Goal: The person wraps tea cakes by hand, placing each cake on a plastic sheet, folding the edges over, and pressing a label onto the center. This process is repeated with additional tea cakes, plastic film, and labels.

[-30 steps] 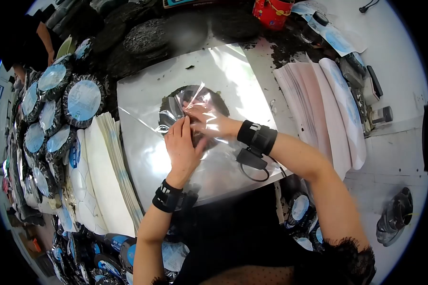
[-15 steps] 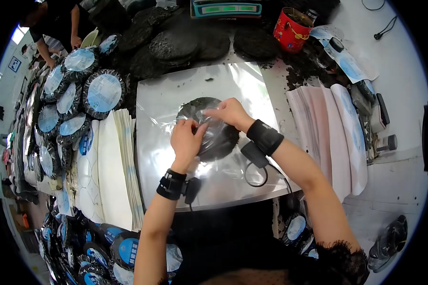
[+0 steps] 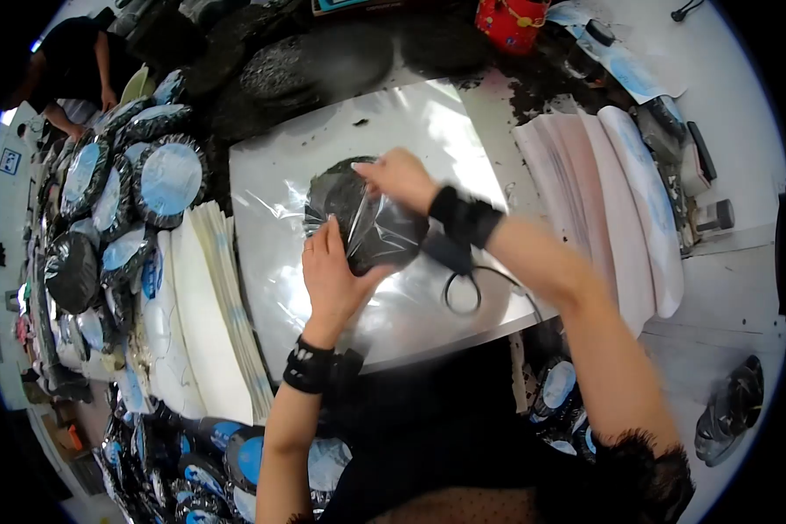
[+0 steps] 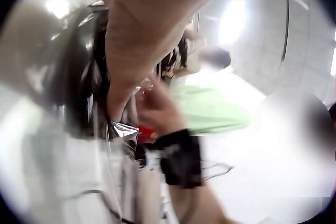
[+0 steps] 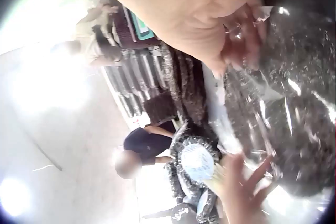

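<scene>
A dark, round, flat cake (image 3: pixel 334 190) of rough flaky stuff lies on a stack of clear plastic film (image 3: pixel 275 279). Across its top runs a creased, shiny fold of the film. With curled fingers my right hand (image 3: pixel 402 182) pinches film near the cake's far edge; the right wrist view shows the right hand (image 5: pixel 210 19) close over the wrapped cake (image 5: pixel 299 113). My left hand (image 3: pixel 334 272) rests at the near left edge of the cake, its fingers straight and thumb spread out over the film. In the left wrist view, the left hand covers part of the cake.
Wrapped round cakes with blue labels (image 3: pixel 171 179) are piled at left, beside a stack of pale paper sheets (image 3: pixel 196 323). More paper sheets (image 3: pixel 576 201) lie at right. Bare dark cakes (image 3: pixel 349 57) and a red bucket (image 3: pixel 508 26) stand behind. Another person (image 3: pixel 74 65) is at far left.
Both hands were close together over the cake; my right hand has moved away toward its far edge with film. My left fingers, curled half a second ago, have straightened. The head view has shifted.
</scene>
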The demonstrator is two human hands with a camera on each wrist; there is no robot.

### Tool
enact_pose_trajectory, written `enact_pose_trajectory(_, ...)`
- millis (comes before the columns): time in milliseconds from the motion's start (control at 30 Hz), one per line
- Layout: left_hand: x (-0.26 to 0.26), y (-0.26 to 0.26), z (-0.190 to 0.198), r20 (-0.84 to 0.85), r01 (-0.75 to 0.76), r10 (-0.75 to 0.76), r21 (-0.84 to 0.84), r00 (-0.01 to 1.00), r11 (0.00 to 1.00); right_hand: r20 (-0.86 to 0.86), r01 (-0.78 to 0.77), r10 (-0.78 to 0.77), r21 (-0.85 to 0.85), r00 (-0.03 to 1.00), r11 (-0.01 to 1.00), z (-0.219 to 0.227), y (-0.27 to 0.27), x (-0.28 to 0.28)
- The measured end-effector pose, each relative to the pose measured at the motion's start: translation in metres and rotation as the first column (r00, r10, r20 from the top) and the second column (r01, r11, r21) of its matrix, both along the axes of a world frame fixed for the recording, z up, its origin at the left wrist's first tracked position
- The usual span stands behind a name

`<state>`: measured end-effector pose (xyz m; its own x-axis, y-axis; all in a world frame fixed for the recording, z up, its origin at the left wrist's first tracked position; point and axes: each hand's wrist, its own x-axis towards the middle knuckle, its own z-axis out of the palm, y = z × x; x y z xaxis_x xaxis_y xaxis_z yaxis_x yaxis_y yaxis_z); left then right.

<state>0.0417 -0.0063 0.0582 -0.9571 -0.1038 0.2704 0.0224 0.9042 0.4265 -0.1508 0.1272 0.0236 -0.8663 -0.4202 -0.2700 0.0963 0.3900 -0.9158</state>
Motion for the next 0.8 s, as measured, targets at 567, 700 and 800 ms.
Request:
enact_pose_trajectory(567, -0.020, -0.024, -0.011, -0.002, 0.064, -0.065, 0.189, 0.998, 0.980, -0.526, -0.009, 0.046, 0.071, 0.849, 0.997, -0.002, 0.017, 0.097)
enact_pose_trajectory(700, -0.027, -0.017, -0.026, -0.122, -0.040, 0.042, 0.021, 0.992, 0.999, -0.708, -0.121, 0.208, 0.172, 0.675, 0.978, 0.005, 0.035, 0.089)
enact_pose_trajectory(800, -0.027, -0.010, -0.027, 0.168, -0.075, 0.012, 0.374, 0.986, 0.924, -0.811, -0.021, 0.045, 0.040, 0.583, 0.999, -0.006, 0.026, 0.069)
